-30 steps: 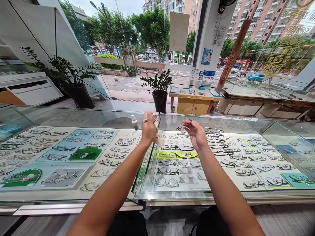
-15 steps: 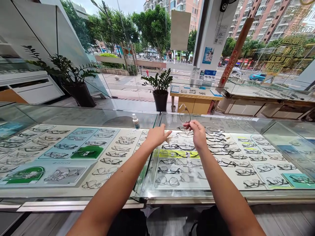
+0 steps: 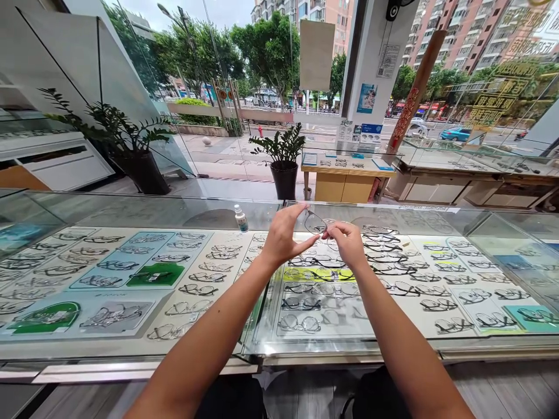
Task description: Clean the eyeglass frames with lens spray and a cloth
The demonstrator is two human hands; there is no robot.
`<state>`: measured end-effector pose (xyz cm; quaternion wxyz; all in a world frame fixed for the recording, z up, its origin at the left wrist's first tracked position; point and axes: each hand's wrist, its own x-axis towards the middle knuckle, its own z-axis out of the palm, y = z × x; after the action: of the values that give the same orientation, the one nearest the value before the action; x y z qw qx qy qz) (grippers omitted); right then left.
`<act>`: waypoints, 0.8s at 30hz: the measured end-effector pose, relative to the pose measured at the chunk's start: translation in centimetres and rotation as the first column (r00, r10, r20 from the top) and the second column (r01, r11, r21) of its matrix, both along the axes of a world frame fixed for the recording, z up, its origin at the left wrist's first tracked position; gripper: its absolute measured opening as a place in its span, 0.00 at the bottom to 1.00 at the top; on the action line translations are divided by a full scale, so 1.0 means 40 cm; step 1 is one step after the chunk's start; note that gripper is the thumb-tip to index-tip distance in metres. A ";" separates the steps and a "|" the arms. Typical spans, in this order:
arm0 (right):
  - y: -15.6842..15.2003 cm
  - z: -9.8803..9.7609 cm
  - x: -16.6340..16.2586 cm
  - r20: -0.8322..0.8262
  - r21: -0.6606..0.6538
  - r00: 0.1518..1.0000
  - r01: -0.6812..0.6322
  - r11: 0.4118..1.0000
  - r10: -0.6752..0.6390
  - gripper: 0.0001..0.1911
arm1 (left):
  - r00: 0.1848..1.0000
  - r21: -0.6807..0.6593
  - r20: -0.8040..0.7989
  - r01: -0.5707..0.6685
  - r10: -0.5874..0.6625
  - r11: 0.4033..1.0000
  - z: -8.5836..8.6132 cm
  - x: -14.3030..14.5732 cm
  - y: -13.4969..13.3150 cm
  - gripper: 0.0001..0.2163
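A pair of thin-rimmed eyeglasses (image 3: 315, 223) is held above the glass counter, one lens tilted up toward the left. My right hand (image 3: 348, 241) pinches it near the lower right, thumb and fingers closed on the frame. Spread around the raised lens is my left hand (image 3: 283, 235): its fingertips are at the upper left edge and its thumb reaches below. Whether those fingertips press on the frame is hard to tell. A small white bottle (image 3: 240, 219) with a blue label stands on the counter left of my left hand.
Under the glass top, the display case (image 3: 345, 347) holds rows of eyeglasses (image 3: 301, 323). A potted plant (image 3: 284, 177) and a wooden table (image 3: 343, 186) stand beyond it, before the shop window. Another potted plant (image 3: 146, 169) is at the left.
My left hand has risen and turned, its thumb and fingers now spread at the eyeglasses. The eyeglasses in my right hand have come lower and tipped left.
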<state>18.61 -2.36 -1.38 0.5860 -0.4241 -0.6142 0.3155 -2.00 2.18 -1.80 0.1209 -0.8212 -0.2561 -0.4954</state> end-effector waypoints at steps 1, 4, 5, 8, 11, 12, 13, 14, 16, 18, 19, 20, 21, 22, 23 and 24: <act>0.000 0.001 0.002 -0.001 -0.001 1.000 -0.004 1.000 0.004 0.13 | 1.000 -0.008 -0.006 -0.003 0.003 1.000 -0.003 -0.001 0.001 0.38; -0.001 0.003 0.006 0.000 -0.008 1.000 -0.014 1.000 0.014 0.13 | 1.000 -0.028 -0.009 -0.018 0.017 0.999 -0.006 -0.003 0.002 0.34; -0.002 0.003 0.006 0.001 -0.006 1.000 -0.013 1.000 0.013 0.13 | 1.000 -0.030 0.000 -0.019 0.019 0.999 -0.006 -0.002 0.001 0.32; -0.005 0.005 0.007 0.026 0.045 1.000 0.011 0.999 -0.012 0.13 | 0.999 -0.011 0.039 -0.025 0.026 1.000 -0.005 0.003 -0.005 0.31; -0.008 0.007 0.005 0.074 0.154 0.995 0.058 0.986 -0.070 0.14 | 0.996 0.001 0.076 -0.041 0.041 0.999 -0.003 0.010 -0.011 0.30; -0.009 0.008 0.005 0.082 0.175 0.994 0.064 0.982 -0.079 0.15 | 0.995 0.001 0.087 -0.042 0.042 0.999 -0.003 0.011 -0.012 0.30; -0.009 0.008 0.005 0.081 0.179 0.994 0.061 0.982 -0.076 0.15 | 0.995 0.002 0.097 -0.036 0.036 0.999 -0.002 0.011 -0.013 0.30; -0.009 0.009 0.006 0.071 0.164 0.996 0.047 0.985 -0.059 0.15 | 0.994 0.006 0.106 -0.025 0.024 1.000 -0.001 0.011 -0.013 0.30; -0.006 0.010 0.008 0.035 0.099 0.999 -0.026 0.995 0.023 0.17 | 0.994 0.019 0.112 0.009 -0.011 1.000 0.001 0.009 -0.013 0.30; -0.002 0.011 0.012 -0.015 0.014 0.993 -0.120 0.993 0.120 0.20 | 0.994 0.034 0.099 0.042 -0.045 0.999 0.003 0.007 -0.011 0.30; 0.000 0.012 0.014 -0.037 -0.025 0.987 -0.157 0.987 0.156 0.22 | 0.994 0.040 0.088 0.054 -0.057 0.998 0.003 0.006 -0.010 0.30; 0.003 0.012 0.016 -0.056 -0.057 0.983 -0.178 0.982 0.175 0.23 | 0.995 0.048 0.077 0.062 -0.066 0.997 0.004 0.005 -0.010 0.31; 0.005 0.013 0.018 -0.070 -0.080 0.981 -0.186 0.979 0.180 0.24 | 0.995 0.057 0.068 0.069 -0.073 0.996 0.005 0.004 -0.009 0.31; 0.008 0.013 0.020 -0.081 -0.094 0.980 -0.187 0.978 0.180 0.25 | 0.995 0.064 0.063 0.074 -0.078 0.995 0.005 0.003 -0.009 0.31; 0.010 0.012 0.022 -0.087 -0.099 0.979 -0.190 0.977 0.182 0.26 | 0.995 0.069 0.060 0.078 -0.082 0.995 0.006 0.002 -0.009 0.32; 0.011 0.012 0.024 -0.088 -0.096 0.979 -0.195 0.976 0.187 0.26 | 0.995 0.070 0.060 0.078 -0.082 0.994 0.006 0.002 -0.010 0.31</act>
<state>19.58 -1.90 -0.90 0.5536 -0.3805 -0.6114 0.4182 -1.93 1.79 -1.55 0.1205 -0.8103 -0.2096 -0.5338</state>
